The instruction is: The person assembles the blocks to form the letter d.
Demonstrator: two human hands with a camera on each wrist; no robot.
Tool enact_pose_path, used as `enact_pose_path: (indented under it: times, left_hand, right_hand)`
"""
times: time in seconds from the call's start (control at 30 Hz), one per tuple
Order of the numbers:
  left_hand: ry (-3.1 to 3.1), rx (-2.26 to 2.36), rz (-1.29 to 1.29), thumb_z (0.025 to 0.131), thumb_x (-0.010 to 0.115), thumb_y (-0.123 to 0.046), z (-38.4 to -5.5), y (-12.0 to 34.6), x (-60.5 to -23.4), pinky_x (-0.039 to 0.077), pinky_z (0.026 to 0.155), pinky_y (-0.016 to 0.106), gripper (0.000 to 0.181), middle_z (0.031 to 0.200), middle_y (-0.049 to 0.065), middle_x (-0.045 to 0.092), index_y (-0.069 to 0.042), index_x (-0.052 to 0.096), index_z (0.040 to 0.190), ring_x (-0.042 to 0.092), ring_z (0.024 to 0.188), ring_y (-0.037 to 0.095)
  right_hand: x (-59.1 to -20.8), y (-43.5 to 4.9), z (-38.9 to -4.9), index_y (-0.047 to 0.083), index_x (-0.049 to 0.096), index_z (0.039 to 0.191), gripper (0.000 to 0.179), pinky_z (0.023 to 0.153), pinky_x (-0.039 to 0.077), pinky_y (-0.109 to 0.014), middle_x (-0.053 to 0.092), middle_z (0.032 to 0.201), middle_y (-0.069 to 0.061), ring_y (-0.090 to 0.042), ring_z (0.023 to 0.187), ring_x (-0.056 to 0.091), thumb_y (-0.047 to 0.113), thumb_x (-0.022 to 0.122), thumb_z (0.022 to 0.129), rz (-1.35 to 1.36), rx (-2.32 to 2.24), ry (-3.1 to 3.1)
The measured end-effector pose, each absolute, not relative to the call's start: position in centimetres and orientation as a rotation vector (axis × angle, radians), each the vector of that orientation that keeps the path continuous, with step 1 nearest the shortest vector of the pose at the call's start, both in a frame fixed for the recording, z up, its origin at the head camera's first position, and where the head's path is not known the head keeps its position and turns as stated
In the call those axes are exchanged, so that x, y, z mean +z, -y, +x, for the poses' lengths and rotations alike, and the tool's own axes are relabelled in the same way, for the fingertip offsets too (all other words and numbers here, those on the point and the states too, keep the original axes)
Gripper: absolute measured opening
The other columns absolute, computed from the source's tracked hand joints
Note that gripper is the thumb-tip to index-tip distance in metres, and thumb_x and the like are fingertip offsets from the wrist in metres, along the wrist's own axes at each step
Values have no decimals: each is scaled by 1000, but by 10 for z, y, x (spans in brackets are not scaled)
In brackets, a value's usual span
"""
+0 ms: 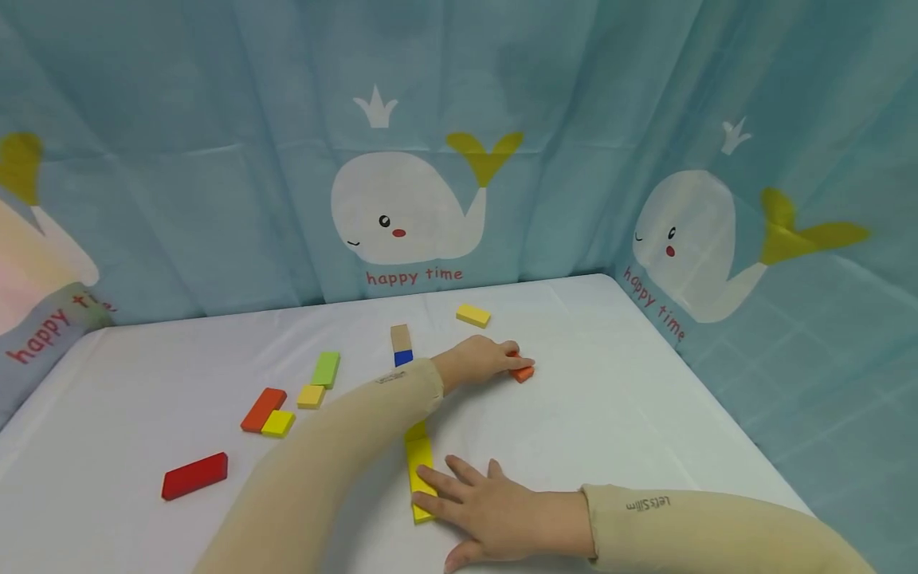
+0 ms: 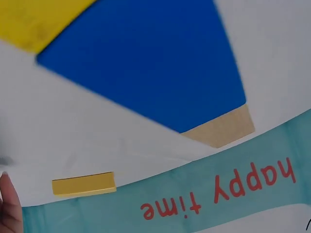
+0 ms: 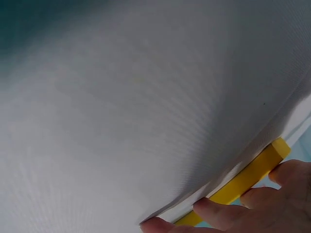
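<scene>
My left hand (image 1: 479, 359) reaches across to the right side and pinches a small orange block (image 1: 523, 373) on the white table. Its fingers cover much of that block. Nearer me, my right hand (image 1: 498, 510) lies palm down with fingers spread, the fingertips touching a yellow block (image 1: 419, 462) in a row. In the right wrist view, fingers (image 3: 223, 213) lie along a yellow block (image 3: 248, 177). The row runs away from me under the left sleeve to a blue block (image 1: 403, 358) and a tan wooden block (image 1: 400, 338). The left wrist view shows the blue block (image 2: 150, 63) large.
A lone yellow block (image 1: 473, 316) lies at the back. To the left are a green block (image 1: 326, 369) by a pale yellow one (image 1: 311, 396), an orange-red block (image 1: 263, 410) against a yellow square (image 1: 278, 423), and a red block (image 1: 194, 476). A whale-print curtain (image 1: 287, 199) borders the table.
</scene>
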State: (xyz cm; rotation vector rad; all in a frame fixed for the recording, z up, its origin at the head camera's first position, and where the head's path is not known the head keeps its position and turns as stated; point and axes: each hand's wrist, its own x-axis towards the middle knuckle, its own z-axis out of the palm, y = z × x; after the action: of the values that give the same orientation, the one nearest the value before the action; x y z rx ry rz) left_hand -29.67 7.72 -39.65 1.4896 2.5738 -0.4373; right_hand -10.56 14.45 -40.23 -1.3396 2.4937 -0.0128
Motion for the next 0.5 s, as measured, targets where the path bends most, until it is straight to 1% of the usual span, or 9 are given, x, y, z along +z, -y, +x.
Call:
enact_pose_path:
  times: [0.07, 0.17, 0.23, 0.33, 0.43, 0.5]
  left_hand:
    - [-2588, -465, 1515, 104, 47, -19, -296, -74, -399, 50, 81, 24, 54, 141, 1, 43, -41, 32, 151, 56, 79, 18]
    - [-2614, -468, 1540, 103, 49, -20, -295, -67, -402, 49, 74, 22, 53, 134, 3, 46, -42, 34, 150, 52, 70, 17]
    - [-2643, -433, 1543, 103, 50, -22, -293, -63, -401, 49, 73, 22, 52, 131, 4, 47, -41, 37, 149, 52, 69, 17]
    - [-2695, -330, 1512, 102, 53, -21, -289, -54, -396, 51, 75, 24, 50, 129, 5, 48, -40, 41, 147, 54, 71, 19]
    - [-2743, -248, 1470, 101, 53, -15, -284, -43, -387, 52, 76, 26, 53, 128, 5, 49, -40, 42, 146, 56, 72, 20]
    - [-2762, -200, 1424, 101, 53, -10, -280, -33, -381, 50, 75, 24, 58, 128, 5, 48, -42, 40, 147, 55, 73, 19]
  right_hand:
    - [-402, -143, -105, 24, 18, 157, 77, 83, 48, -60, 7, 163, -1, -35, 143, 23, 61, 43, 94, -1332, -17, -2485]
    - [-401, -142, -104, 25, 18, 157, 77, 84, 48, -61, 6, 163, 0, -35, 143, 23, 61, 42, 94, -1324, -23, -2477]
    - [-400, -141, -104, 26, 18, 157, 76, 84, 47, -62, 7, 163, 1, -34, 143, 23, 62, 42, 94, -1304, -42, -2470]
    - [-397, -142, -106, 28, 21, 156, 74, 87, 45, -63, 9, 163, 2, -33, 144, 23, 61, 43, 94, -1262, -93, -2462]
    - [-393, -141, -113, 28, 24, 156, 71, 90, 42, -64, 12, 162, 3, -31, 143, 24, 60, 43, 95, -1197, -155, -2470]
    - [-392, -139, -121, 27, 25, 155, 69, 92, 42, -64, 13, 162, 2, -32, 142, 28, 58, 43, 96, -1163, -164, -2501]
